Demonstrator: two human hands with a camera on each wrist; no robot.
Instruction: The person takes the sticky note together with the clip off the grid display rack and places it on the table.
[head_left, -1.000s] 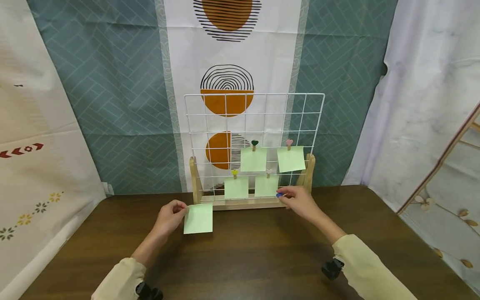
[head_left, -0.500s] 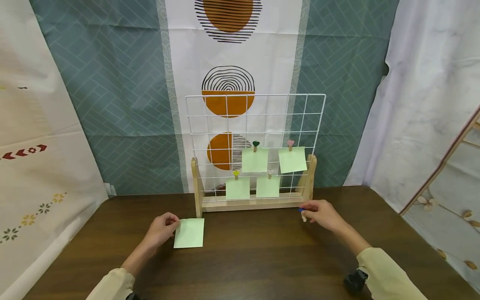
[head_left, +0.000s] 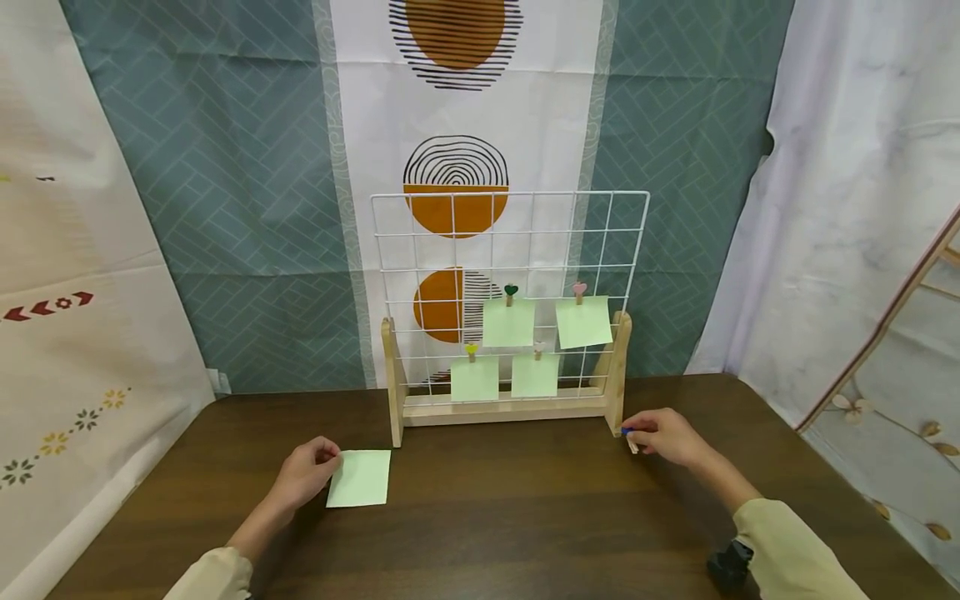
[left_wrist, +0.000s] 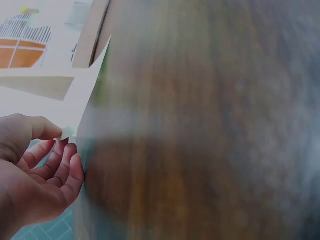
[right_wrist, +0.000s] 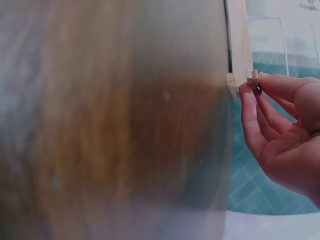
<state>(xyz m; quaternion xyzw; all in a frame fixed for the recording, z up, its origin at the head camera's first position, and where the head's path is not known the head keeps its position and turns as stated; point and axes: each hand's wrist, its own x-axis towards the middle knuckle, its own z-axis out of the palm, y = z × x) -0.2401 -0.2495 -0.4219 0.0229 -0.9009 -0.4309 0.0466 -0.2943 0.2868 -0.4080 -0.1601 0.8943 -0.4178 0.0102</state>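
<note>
My left hand [head_left: 306, 475] pinches the left edge of a pale green sticky note [head_left: 362, 478], low over the table at front left of the rack. In the left wrist view, thumb and fingertips meet at the edge of the note [left_wrist: 89, 102]. To the right of the rack, my right hand [head_left: 667, 437] pinches a small wooden clothespin [head_left: 632, 445] with a blue top. The right wrist view shows the clothespin [right_wrist: 252, 76] end-on between thumb and fingers. A white wire grid rack [head_left: 504, 409] on a wooden base stands between the hands.
Several green notes hang on the grid, including an upper right note [head_left: 584, 322], under small pegs such as the dark green heart peg [head_left: 511, 292]. A dark wooden table [head_left: 495, 517] lies beneath. Patterned cloth [head_left: 247, 192] hangs behind, with pale curtains at both sides.
The left hand has moved left and toward me with the note. My right hand has moved right and toward me, away from the grid, carrying the clothespin.
</note>
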